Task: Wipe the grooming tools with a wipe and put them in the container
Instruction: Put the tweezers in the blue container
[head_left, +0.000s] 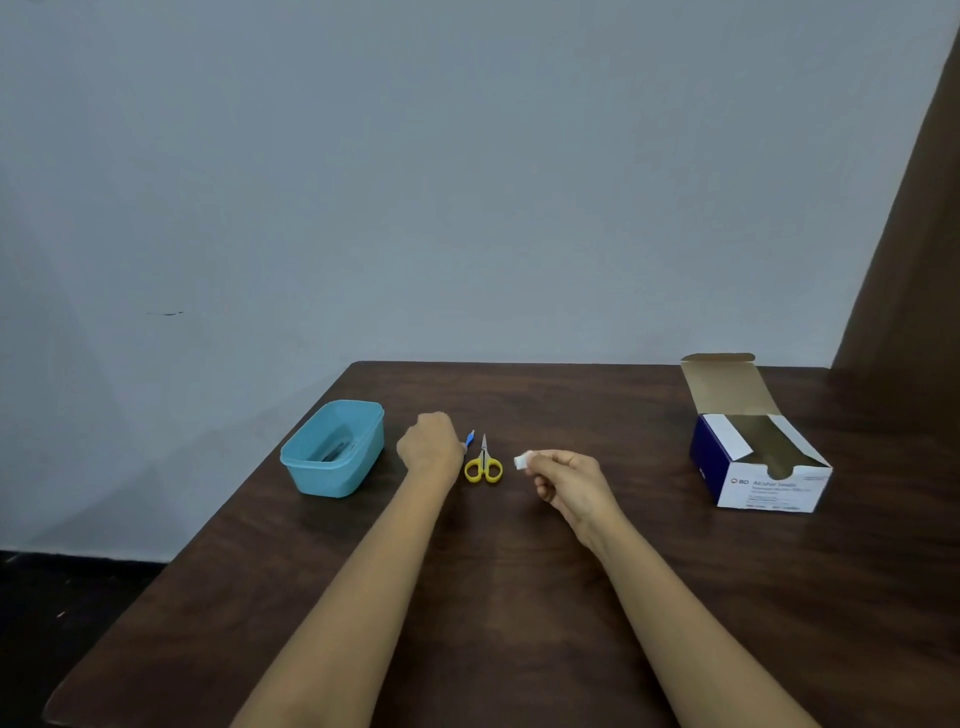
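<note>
Small scissors with yellow handles (483, 466) lie on the dark wooden table (519, 597), blades pointing away from me. Just left of them my left hand (431, 441) is closed around a thin blue-tipped tool (470, 439), whose tip sticks out past my fingers. To the right of the scissors my right hand (563, 480) pinches a small folded white wipe (522, 460) above the table. A light blue plastic container (332, 448) stands left of my left hand, with dark tools lying inside it.
An open white and blue box of alcohol swabs (761, 460) sits at the table's right side, its lid flap up. The table's far edge meets a plain grey wall. A brown curtain (914, 260) hangs at the far right.
</note>
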